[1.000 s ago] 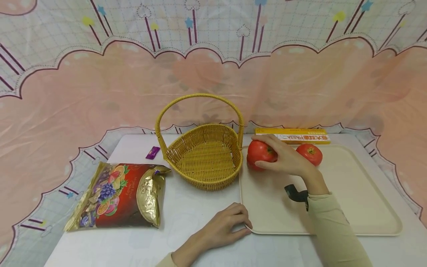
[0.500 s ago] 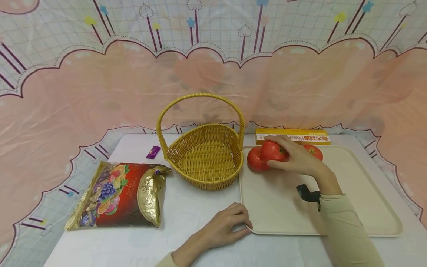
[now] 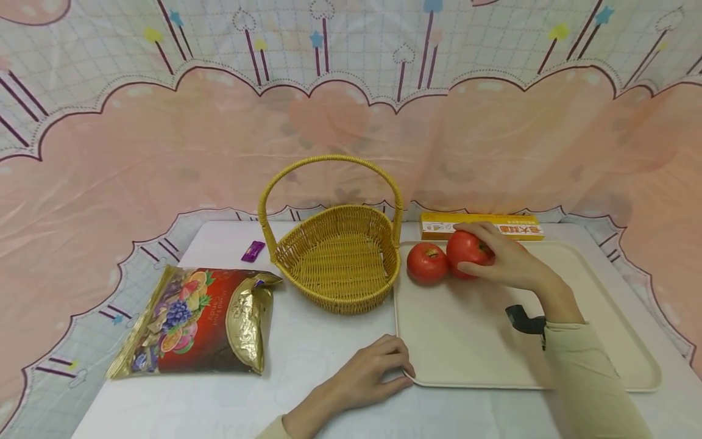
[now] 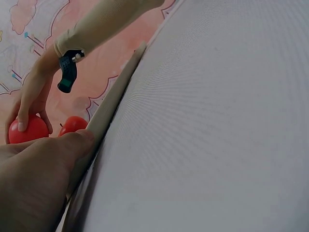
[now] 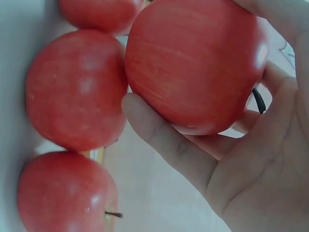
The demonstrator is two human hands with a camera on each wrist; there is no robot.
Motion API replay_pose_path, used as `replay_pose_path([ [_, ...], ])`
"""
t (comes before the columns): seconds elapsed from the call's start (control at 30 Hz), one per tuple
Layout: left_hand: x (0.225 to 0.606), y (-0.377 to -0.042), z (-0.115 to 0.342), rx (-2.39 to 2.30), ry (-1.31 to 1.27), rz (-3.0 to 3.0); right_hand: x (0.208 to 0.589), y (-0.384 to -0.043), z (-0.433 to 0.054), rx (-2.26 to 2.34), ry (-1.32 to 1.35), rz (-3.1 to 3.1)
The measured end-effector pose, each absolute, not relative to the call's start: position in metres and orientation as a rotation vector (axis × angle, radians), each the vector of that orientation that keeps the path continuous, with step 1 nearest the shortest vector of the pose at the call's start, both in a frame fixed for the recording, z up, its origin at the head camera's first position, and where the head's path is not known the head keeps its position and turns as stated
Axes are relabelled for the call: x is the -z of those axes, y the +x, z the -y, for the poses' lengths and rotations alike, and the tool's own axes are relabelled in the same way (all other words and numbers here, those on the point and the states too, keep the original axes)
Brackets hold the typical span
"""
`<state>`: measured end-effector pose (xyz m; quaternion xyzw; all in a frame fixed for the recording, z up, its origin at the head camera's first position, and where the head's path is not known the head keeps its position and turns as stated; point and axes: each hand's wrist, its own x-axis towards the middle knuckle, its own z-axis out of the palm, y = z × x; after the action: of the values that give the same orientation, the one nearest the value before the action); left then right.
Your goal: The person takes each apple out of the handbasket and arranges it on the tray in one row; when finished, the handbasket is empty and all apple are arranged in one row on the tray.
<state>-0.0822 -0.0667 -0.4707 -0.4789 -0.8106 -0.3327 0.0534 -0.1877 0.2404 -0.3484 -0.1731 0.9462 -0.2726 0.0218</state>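
Observation:
My right hand [image 3: 510, 262] holds a red apple [image 3: 466, 253] over the back of a beige tray [image 3: 477, 341]. In the right wrist view, its fingers and thumb curl round this held apple [image 5: 193, 63], whose dark stem points toward the palm. Close beside it are a middle apple [image 5: 77, 89], a lower apple [image 5: 72, 193] and part of an upper apple [image 5: 99, 12]. One apple [image 3: 428, 262] sits at the tray's back left corner; others are mostly hidden by the hand. My left hand [image 3: 370, 372] holds the tray's front left corner between finger and thumb.
A woven basket [image 3: 334, 302] with a tall handle stands left of the tray. Further left lie a bag of fruit candy [image 3: 203, 320] and a small purple candy [image 3: 253, 251]. A yellow pasta box [image 3: 479, 218] lies behind the tray.
My right hand has carried the held apple rightward, away from above the back left apple, which now shows fully. My left hand has stayed at the tray corner.

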Motion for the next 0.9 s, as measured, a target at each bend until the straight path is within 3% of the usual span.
replay_pose_path([
  [0.9, 0.471, -0.083, 0.067, 0.949, -1.476, 2.441, 0.346, -0.181, -0.28, 0.863, -0.432, -2.979],
])
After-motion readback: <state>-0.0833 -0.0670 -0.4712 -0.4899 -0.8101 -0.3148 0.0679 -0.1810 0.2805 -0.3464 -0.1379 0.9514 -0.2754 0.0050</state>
